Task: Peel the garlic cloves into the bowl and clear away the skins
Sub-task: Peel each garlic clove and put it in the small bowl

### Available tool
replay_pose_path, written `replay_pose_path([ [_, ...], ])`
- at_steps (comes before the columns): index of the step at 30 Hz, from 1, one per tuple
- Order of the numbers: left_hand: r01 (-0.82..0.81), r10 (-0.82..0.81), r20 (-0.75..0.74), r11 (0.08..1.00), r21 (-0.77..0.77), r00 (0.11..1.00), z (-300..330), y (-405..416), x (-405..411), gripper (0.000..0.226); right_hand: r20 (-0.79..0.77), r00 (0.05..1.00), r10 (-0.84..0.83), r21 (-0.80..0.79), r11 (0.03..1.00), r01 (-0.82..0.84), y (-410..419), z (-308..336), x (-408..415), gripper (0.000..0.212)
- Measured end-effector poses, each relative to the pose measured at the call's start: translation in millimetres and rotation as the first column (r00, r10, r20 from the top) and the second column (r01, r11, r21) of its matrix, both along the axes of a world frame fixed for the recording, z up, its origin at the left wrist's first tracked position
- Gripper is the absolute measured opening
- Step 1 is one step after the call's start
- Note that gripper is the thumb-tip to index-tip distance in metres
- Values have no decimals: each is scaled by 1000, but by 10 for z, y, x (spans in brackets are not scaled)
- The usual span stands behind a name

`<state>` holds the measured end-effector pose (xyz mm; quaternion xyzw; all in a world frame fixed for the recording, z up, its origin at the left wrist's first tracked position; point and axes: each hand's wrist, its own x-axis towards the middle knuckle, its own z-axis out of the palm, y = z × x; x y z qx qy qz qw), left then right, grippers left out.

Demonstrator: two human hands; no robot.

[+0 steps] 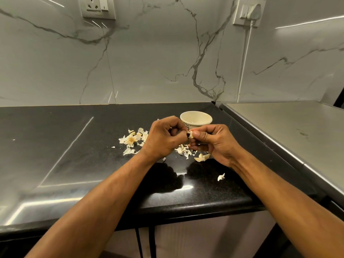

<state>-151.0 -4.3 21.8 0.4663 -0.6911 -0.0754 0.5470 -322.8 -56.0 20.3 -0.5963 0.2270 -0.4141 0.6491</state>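
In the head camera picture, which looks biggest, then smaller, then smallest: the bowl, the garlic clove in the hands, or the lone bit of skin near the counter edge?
1. Bowl, clearly largest.
2. Lone skin and garlic clove: unsure, since fingers hide most of the clove.

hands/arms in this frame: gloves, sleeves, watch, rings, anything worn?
Nothing worn that shows. The left hand and the right hand are bare: no gloves, and no rings on the fingers in view. Both forearms are bare from wrist to the frame's lower edge, with no sleeves, watch or bands. No markings visible.
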Motion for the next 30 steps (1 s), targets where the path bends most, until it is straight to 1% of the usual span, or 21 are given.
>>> replay_pose_path([
  [1,-11,11,-10,1000,-3,1000,5,-2,14,23,-11,1000,6,0,1000,-6,-3,0,-5,19],
  [3,-28,28,4,1000,3,1000,-9,-8,46,21,-34,999,17,3,1000,-17,-5,-9,-11,20],
  [5,-53,53,40,999,3,998,-29,-15,64,18,-54,998,24,1,1000,-24,-6,-15,-15,18],
  [10,-120,123,127,992,-31,984,-36,-44,85,26,-76,997,28,-2,1000,-28,16,5,-5,14],
  [12,-165,169,186,986,-40,968,-38,-55,107,22,-84,996,30,-6,1000,-31,24,11,-7,13],
  [14,-230,235,206,972,-48,950,-32,-62,156,14,-66,998,23,8,1000,-22,23,13,-8,12],
  [16,-261,258,205,965,-10,944,-25,-61,224,7,-47,999,5,17,1000,-4,22,15,-3,12],
  [19,-256,203,305,955,147,930,-27,-32,255,18,-34,999,-21,0,1000,21,25,12,-1,11],
  [21,-254,165,360,943,214,918,-24,-18,233,19,-30,999,-46,-16,999,46,24,12,3,12],
  [25,-298,171,445,926,232,879,-12,-26,208,7,-40,995,-91,-60,994,89,6,-10,11,16],
  [28,-345,169,528,904,255,832,-7,-25,220,8,-59,992,-115,-91,990,109,-7,-28,19,16],
  [30,-366,168,548,889,274,819,-9,-36,227,7,-65,990,-122,-100,988,115,-15,-38,24,14],
])
